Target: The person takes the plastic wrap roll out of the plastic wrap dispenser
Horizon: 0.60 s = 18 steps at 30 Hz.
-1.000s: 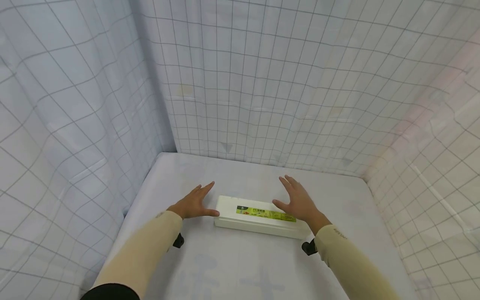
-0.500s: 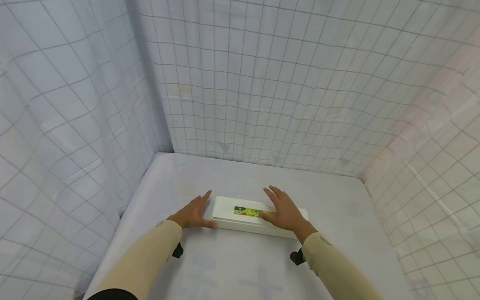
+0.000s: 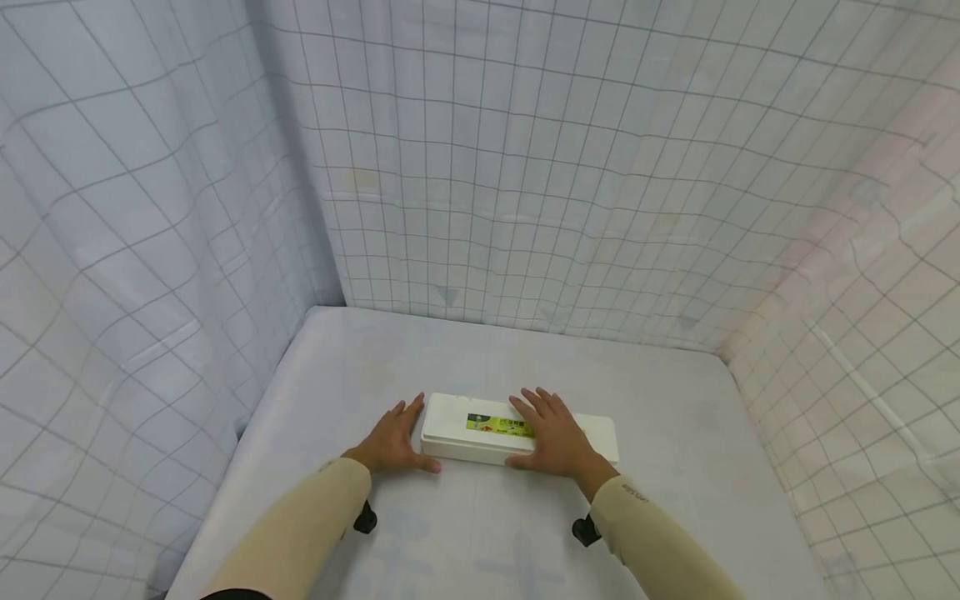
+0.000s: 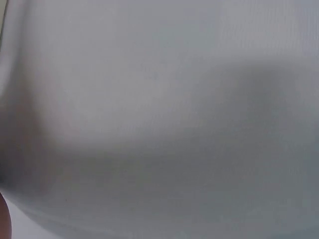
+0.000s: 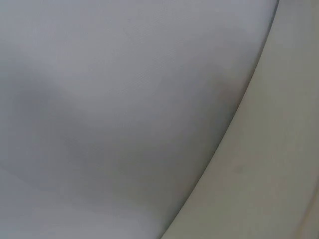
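Note:
A long white box [image 3: 450, 417] with a yellow-green printed label [image 3: 495, 424] lies flat on the white-covered table. My left hand [image 3: 392, 442] is at its left end, fingers spread along the short side and thumb pointing across the front corner. Over the right half of the box lies my right hand [image 3: 553, 442], fingers spread toward the far edge and thumb at the front edge, covering part of the label. The right wrist view shows the pale side of the box [image 5: 269, 149] close up. In the left wrist view, mostly blurred white cloth shows, with a bit of skin [image 4: 4, 219] at lower left.
White grid-patterned curtains [image 3: 487, 167] hang behind the table [image 3: 660, 500] and along both sides. A small black device [image 3: 585, 531] sits under the right wrist, another black device [image 3: 365, 518] under the left.
Both hands have come down and nearer the box. The right hand has moved left from beyond the label onto the box; the left now lies close against its end.

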{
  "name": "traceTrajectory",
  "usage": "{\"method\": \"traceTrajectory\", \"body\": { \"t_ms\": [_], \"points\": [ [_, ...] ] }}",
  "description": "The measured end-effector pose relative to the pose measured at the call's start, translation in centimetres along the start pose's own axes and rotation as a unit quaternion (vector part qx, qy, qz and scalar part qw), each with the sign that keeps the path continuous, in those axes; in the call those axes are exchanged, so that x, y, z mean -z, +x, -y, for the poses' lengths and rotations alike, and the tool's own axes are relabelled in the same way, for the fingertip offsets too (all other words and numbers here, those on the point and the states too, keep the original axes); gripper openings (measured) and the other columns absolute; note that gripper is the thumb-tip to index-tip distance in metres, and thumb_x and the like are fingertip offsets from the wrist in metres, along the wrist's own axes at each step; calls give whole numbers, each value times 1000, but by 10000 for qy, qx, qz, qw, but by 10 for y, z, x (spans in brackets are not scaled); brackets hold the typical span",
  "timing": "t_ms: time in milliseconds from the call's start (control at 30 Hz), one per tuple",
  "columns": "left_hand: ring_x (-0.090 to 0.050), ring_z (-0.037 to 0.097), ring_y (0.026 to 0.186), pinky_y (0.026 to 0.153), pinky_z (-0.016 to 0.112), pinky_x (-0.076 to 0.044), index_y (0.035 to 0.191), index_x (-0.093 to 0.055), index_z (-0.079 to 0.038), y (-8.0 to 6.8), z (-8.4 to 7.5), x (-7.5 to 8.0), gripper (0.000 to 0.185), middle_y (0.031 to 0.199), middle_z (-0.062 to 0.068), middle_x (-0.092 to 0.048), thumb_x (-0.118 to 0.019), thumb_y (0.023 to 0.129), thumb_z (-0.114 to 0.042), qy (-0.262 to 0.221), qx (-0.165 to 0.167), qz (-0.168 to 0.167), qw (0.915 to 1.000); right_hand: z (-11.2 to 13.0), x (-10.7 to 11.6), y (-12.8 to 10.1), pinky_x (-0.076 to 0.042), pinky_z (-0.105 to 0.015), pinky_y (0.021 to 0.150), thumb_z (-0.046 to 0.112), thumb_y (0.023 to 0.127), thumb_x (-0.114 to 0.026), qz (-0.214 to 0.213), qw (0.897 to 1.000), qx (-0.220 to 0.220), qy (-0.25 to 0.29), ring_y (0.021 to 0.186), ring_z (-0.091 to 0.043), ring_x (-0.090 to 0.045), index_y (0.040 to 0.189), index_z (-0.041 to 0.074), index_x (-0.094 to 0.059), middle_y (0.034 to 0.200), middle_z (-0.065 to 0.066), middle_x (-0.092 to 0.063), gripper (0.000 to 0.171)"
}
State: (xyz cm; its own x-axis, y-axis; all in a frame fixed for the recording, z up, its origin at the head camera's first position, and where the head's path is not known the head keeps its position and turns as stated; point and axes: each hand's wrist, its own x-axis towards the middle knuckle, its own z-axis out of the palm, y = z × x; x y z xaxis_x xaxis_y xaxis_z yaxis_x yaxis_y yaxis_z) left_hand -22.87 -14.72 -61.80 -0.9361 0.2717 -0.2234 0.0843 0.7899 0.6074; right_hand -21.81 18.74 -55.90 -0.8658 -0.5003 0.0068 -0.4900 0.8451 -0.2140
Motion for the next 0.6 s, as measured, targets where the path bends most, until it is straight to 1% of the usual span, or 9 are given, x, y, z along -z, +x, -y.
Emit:
{"method": "traceTrajectory", "body": {
  "t_ms": [133,200,333,400,467,600],
  "points": [
    [-16,50,156,124,69,-19,164,-19,-10,2,1,-10,142,166,18,-32,-89,57,-71,89,-63,-242,9996,1,-3,1,-22,-56,128,71,76,-77,13,9999,134,-108,156,-35,-27,162,24,-31,167,-8,-33,108],
    [-13,50,156,126,68,-13,164,-20,-11,0,-1,-12,140,166,16,-33,-90,58,-70,27,-87,-284,9996,3,-4,2,-22,-54,129,71,75,-77,67,9996,143,-227,156,-34,-27,162,25,-30,167,-6,-32,109],
    [-8,50,157,126,68,-5,164,-23,-15,-2,-3,-17,137,166,12,-35,-91,57,-67,-131,-211,-419,9988,9,-3,2,-23,-53,128,66,74,-81,157,9994,127,-298,155,-33,-30,161,25,-31,167,-5,-32,109],
    [-8,51,156,125,69,-4,163,-25,-17,-2,-3,-20,136,166,10,-36,-92,56,-67,-197,-277,-527,9980,10,-3,2,-24,-53,128,66,74,-82,208,9988,153,-408,155,-33,-30,162,25,-30,167,-6,-32,109],
    [-7,51,156,125,70,-4,162,-26,-19,0,-2,-24,134,166,8,-36,-90,56,-69,-148,-307,-610,9976,11,-4,3,-24,-53,128,65,74,-82,218,9983,184,-508,154,-33,-31,162,25,-30,167,-6,-32,109],
    [-7,51,156,123,72,-3,161,-28,-19,2,-3,-28,132,164,9,-38,-88,57,-73,-127,-352,-745,9965,12,-7,5,-23,-53,129,64,74,-83,233,9969,248,-715,153,-31,-34,162,25,-29,167,-5,-32,110]
  ]
}}
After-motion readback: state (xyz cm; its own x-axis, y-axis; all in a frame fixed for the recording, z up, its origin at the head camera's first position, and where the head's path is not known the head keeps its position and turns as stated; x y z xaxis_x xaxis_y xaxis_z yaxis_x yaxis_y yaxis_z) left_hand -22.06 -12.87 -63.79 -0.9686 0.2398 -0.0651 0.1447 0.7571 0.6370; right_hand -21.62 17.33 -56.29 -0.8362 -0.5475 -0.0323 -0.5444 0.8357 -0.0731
